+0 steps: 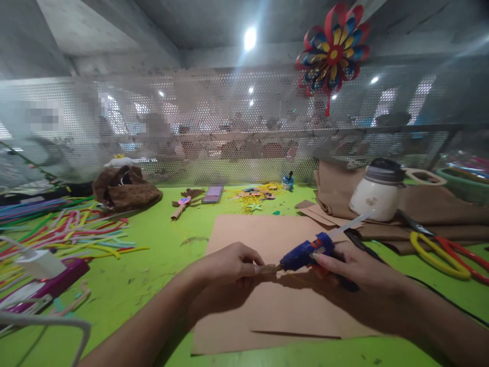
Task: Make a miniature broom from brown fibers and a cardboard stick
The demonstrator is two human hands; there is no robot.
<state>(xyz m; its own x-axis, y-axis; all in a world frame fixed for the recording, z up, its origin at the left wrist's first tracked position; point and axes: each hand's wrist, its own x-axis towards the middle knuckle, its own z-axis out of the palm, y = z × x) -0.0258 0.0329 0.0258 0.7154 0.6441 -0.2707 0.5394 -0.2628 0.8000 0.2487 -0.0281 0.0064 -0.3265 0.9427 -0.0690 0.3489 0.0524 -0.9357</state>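
Note:
My right hand (349, 265) is wrapped round a blue hot glue gun (307, 251), with a clear glue stick (353, 222) jutting from its back end. The gun's nozzle points left and meets a small brown piece (268, 269), perhaps of paper or felt. That piece is pinched between the thumb and fingers of my left hand (239, 266); its exact shape is too small to tell. Both hands are over a large sheet of brown paper (233, 326) on the green table (153, 285).
Colourful pipe cleaners (95, 229) and a purple power strip (57, 285) lie left. A brown cloth bag (126, 188) and a twig-like craft piece (184, 203) sit behind. Right are a lidded jar (378, 191), brown fabric (336, 188) and scissors (439, 255). A perforated screen (229, 122) borders the back.

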